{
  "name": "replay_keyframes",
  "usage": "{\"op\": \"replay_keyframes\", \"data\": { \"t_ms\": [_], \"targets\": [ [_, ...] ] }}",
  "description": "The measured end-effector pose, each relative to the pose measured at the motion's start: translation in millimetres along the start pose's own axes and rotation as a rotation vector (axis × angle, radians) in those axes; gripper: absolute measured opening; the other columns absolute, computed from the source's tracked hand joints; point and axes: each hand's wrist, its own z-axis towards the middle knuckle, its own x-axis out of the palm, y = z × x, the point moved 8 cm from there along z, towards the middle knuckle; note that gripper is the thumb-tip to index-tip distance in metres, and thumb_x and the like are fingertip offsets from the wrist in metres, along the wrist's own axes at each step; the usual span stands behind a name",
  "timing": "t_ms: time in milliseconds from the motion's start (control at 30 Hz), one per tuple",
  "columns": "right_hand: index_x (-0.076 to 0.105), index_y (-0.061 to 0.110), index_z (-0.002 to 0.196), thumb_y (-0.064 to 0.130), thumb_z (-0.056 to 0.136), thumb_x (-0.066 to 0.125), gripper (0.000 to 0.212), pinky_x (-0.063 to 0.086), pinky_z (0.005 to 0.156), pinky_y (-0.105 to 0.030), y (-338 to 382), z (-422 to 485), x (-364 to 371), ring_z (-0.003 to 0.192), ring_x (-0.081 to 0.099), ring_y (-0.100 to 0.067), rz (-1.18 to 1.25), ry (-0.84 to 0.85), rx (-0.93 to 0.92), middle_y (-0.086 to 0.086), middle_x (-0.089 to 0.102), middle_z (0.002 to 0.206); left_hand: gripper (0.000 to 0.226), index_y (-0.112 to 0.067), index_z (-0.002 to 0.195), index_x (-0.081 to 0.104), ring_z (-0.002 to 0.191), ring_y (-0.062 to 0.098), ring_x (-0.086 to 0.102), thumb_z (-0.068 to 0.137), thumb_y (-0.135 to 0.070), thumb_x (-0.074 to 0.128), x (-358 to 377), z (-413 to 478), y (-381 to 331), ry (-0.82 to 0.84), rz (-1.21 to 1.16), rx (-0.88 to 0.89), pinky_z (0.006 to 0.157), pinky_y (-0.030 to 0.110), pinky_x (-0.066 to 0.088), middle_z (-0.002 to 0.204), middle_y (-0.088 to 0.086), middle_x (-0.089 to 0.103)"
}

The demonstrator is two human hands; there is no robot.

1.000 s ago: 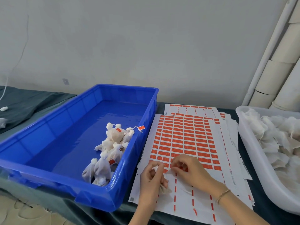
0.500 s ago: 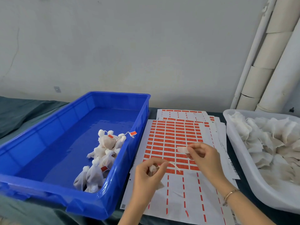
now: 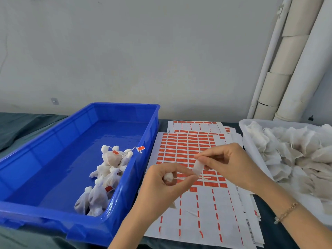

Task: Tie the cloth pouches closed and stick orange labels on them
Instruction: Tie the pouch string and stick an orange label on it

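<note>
Pouch (image 3: 168, 176), its neck already gathered, sits pinched in the left hand (image 3: 161, 187) over the label sheet's (image 3: 188, 150) 9 o'clock side, while the right hand (image 3: 231, 168), at its 3 o'clock, pinches a peeled label (image 3: 198, 167) that probably next needs folding around the string (image 3: 206, 177).

white pipes (image 3: 287, 56), grey wall (image 3: 125, 51); green tablecloth (image 3: 21, 126)

We grip a cloth pouch (image 3: 168, 176) in our left hand (image 3: 161, 186), we pinch a label (image 3: 198, 167), pale side toward us, in our right hand (image 3: 231, 166), both above the sheet of orange labels (image 3: 186, 146), blue crate (image 3: 45, 146) of tied pouches (image 3: 111, 162) left, white tub (image 3: 251, 146) of loose pouches (image 3: 296, 151) right.
</note>
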Motion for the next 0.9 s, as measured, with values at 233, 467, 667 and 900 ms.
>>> {"op": "replay_keyframes", "data": {
  "t_ms": [233, 467, 667, 900],
  "targets": [
    [0.069, 0.04, 0.087, 0.026, 0.08, 0.07, 0.016, 0.052, 0.071, -0.01, 8.2, -3.6, 4.0, 0.088, 0.066, 0.005, -0.044, 0.04, -0.008, 0.022, 0.07, 0.089, 0.006, -0.039, 0.081, 0.073, 0.071, 0.013, 0.066, 0.075, -0.038, 0.076, -1.8, 5.1, 0.8, 0.008, 0.037, -0.044, 0.063, 0.022, 0.057, 0.078, -0.015, 0.071],
    [0.074, 0.034, 0.093, 0.033, 0.076, 0.068, 0.018, 0.056, 0.078, -0.017, 11.6, -6.2, 6.7, 0.089, 0.067, 0.003, -0.047, 0.068, -0.005, 0.022, 0.072, 0.089, 0.005, -0.04, 0.073, 0.072, 0.075, 0.01, 0.067, 0.073, -0.039, 0.078, -1.0, 6.2, 4.1, -0.002, 0.067, -0.081, 0.066, 0.019, 0.057, 0.079, -0.019, 0.07],
    [0.076, 0.026, 0.097, 0.023, 0.082, 0.07, 0.017, 0.057, 0.081, -0.025, 11.1, -7.9, 7.1, 0.088, 0.068, -0.001, -0.056, 0.082, -0.008, 0.018, 0.073, 0.09, 0.011, -0.04, 0.068, 0.069, 0.069, 0.009, 0.065, 0.071, -0.037, 0.079, -2.6, 6.5, 3.0, -0.044, 0.085, -0.09, 0.06, 0.015, 0.053, 0.076, -0.018, 0.068],
    [0.076, 0.031, 0.095, 0.038, 0.074, 0.064, 0.025, 0.056, 0.076, -0.019, 11.2, -10.3, 8.0, 0.089, 0.068, -0.002, -0.006, 0.116, -0.006, 0.021, 0.073, 0.089, 0.012, -0.045, 0.069, 0.07, 0.074, 0.004, 0.065, 0.073, -0.037, 0.078, -1.4, 6.2, 1.3, -0.026, 0.073, -0.107, 0.062, 0.009, 0.05, 0.073, -0.021, 0.067]
  ]
}}
